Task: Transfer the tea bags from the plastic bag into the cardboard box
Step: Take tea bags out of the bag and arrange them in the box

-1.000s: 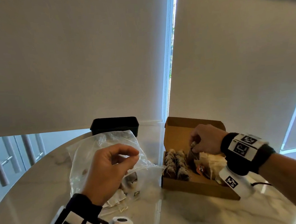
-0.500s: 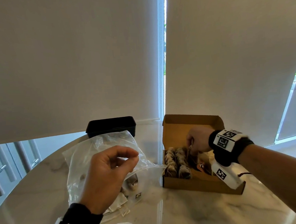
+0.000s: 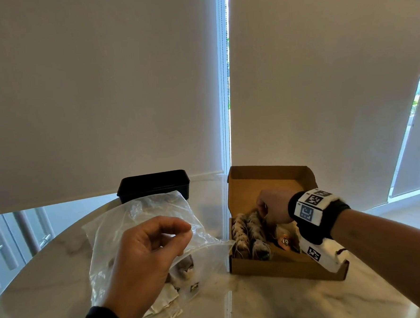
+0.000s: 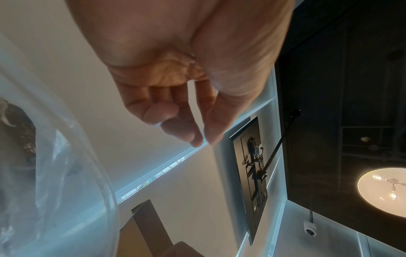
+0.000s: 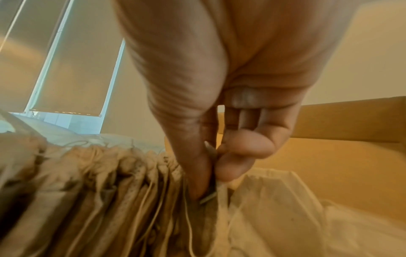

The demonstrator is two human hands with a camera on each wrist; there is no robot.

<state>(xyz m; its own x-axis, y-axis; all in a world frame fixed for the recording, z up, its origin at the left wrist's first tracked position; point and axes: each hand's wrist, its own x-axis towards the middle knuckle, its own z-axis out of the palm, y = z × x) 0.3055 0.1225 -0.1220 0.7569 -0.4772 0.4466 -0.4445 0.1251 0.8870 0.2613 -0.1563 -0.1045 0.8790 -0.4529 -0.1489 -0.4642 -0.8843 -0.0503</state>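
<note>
A clear plastic bag (image 3: 134, 227) lies on the left of the table with a few tea bags (image 3: 183, 267) still inside. My left hand (image 3: 187, 230) pinches the bag's upper lip between thumb and forefinger and holds the mouth up; the bag film (image 4: 66, 173) shows beside my left hand (image 4: 205, 141). The open cardboard box (image 3: 282, 270) stands to the right, with rows of tea bags (image 3: 249, 232) standing on edge. My right hand (image 3: 266, 210) is down inside it. There my right hand (image 5: 214, 182) pinches one tea bag (image 5: 208, 215) at the end of the row (image 5: 110, 191).
A black tub (image 3: 154, 185) stands behind the plastic bag, at the far edge of the round marble table (image 3: 262, 305). Small white packets (image 3: 163, 300) lie near my left wrist. The box lid (image 3: 266, 180) stands upright at the back. Drawn blinds hang behind the table.
My right hand has sunk lower and further back into the box with the tea bag. My left hand has kept its pinch on the plastic bag in much the same place.
</note>
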